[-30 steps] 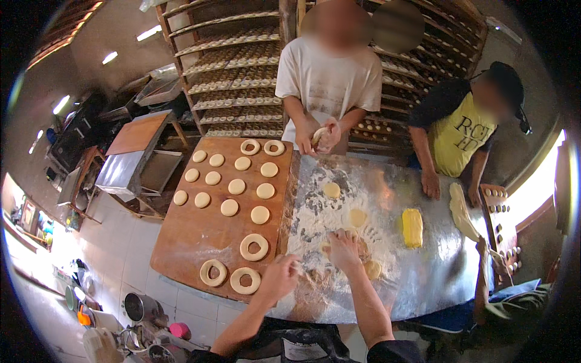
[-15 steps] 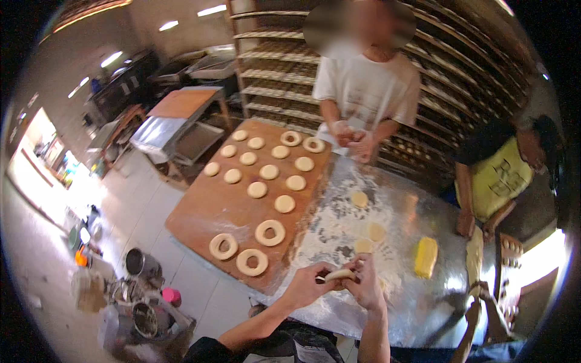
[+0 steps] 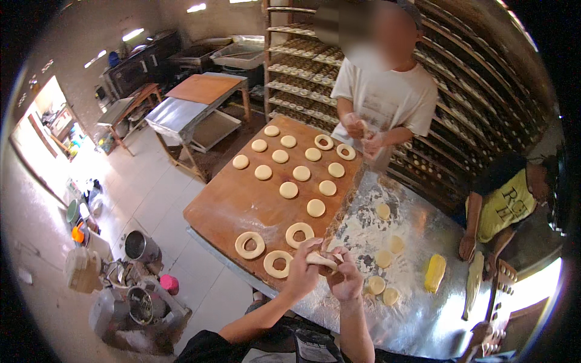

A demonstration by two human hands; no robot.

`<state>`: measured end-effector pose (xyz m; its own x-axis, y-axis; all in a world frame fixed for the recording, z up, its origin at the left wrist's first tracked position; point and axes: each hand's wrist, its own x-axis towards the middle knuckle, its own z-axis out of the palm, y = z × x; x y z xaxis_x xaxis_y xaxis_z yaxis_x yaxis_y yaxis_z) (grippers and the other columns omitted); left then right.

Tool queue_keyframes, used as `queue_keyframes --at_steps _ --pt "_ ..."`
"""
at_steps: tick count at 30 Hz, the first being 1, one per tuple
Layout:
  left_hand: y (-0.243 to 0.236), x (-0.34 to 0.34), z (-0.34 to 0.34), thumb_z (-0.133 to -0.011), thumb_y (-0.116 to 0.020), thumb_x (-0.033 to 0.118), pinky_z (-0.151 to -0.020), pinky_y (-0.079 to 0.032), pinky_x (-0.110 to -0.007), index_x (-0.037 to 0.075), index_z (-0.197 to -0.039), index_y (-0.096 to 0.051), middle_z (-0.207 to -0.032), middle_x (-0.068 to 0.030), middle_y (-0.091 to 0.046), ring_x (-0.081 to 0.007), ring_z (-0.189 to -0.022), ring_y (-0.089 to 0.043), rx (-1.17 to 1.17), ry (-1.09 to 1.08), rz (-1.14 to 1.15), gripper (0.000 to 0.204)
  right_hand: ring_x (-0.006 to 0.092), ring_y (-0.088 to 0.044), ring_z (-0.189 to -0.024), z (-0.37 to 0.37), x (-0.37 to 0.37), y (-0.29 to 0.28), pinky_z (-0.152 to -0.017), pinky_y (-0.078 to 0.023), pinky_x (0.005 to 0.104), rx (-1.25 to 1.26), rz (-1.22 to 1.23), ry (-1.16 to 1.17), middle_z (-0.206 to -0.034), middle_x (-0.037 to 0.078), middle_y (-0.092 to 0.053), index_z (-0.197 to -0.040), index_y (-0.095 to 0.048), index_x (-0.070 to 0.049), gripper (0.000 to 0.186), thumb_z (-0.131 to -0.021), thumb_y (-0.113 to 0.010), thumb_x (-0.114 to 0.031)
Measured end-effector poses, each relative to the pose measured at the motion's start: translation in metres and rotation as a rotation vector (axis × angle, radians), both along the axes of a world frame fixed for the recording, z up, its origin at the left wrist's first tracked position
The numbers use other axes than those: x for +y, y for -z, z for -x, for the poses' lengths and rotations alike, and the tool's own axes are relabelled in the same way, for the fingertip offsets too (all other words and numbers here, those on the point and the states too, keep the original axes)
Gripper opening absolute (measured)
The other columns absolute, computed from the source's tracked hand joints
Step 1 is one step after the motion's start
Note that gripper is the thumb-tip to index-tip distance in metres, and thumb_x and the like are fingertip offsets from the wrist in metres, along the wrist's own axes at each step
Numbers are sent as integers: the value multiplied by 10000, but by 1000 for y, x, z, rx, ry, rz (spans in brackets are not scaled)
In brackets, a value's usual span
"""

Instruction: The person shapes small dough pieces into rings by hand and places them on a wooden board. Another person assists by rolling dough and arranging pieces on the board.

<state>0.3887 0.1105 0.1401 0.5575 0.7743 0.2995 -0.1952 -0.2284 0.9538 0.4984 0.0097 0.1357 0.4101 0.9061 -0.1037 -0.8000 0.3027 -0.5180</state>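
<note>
My left hand (image 3: 302, 273) and my right hand (image 3: 347, 279) hold one pale dough ring (image 3: 322, 260) between them, lifted above the seam between the wooden board and the metal table. Fingers of both hands curl round its sides and partly hide it. Just left of my left hand, three larger dough rings, the nearest being a dough ring (image 3: 277, 264), lie on the brown board (image 3: 212, 209). Several flat dough discs (image 3: 288, 190) sit farther back. Right of my right hand, more dough discs (image 3: 376, 285) rest on the floured metal table (image 3: 339, 302).
Across the table a person (image 3: 387, 91) in a white shirt works dough by hand. At right stand another person (image 3: 505, 206), a yellow block (image 3: 434, 273) and a long dough strip (image 3: 475, 284). Racks (image 3: 296, 72) line the back; pots (image 3: 142, 247) stand on the floor.
My hands have moved left with the dough ring, from over the floured metal to the board's edge. The view has shifted, uncovering more discs. The hands at the lower right have drawn nearer the bottom edge.
</note>
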Motion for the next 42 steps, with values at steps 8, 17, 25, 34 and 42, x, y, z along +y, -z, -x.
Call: queue_keyframes --at_steps 8,17,25,34,42 --pt "14 59 22 -965 -522 152 -571 -480 -306 69 -1237 -466 -858 -90 -593 -202 -689 -611 -129 9 276 290 191 -519 -1152 35 86 -7 -1008 -399 350 -799 337 113 -1316 113 -502 -1401 -431 -33 629 -975 -540 -484" --pt "16 147 40 -975 -563 154 -599 -518 -491 63 -1140 -539 -834 -189 -645 -423 -693 -651 214 176 -478 190 229 -537 -1168 53 142 4 -998 -448 373 -572 313 224 -1098 140 -601 -1355 -468 -27 702 -974 -436 -616" --pt "4 179 36 -996 -543 211 -569 -526 -501 70 -1131 -513 -798 -195 -667 -408 -688 -681 333 254 -394 198 158 -511 -1069 48 178 5 -918 -436 287 -884 504 257 -1241 96 -508 -1332 -500 -28 496 -877 -553 -220" --pt "5 205 26 -1033 -483 293 -559 -517 -521 89 -1183 -484 -765 -207 -670 -437 -644 -659 345 276 -368 253 220 -627 -850 40 182 15 -824 -502 329 -888 292 34 -823 74 -655 -1443 -338 -52 846 -946 -382 -736" --pt "0 219 21 -1059 -420 328 -595 -506 -557 84 -1143 -464 -763 -261 -660 -476 -679 -655 479 370 -329 262 124 -538 -562 37 196 6 -498 -432 278 -1038 311 314 -707 59 -617 -1407 -365 -93 708 -1000 -351 -672"
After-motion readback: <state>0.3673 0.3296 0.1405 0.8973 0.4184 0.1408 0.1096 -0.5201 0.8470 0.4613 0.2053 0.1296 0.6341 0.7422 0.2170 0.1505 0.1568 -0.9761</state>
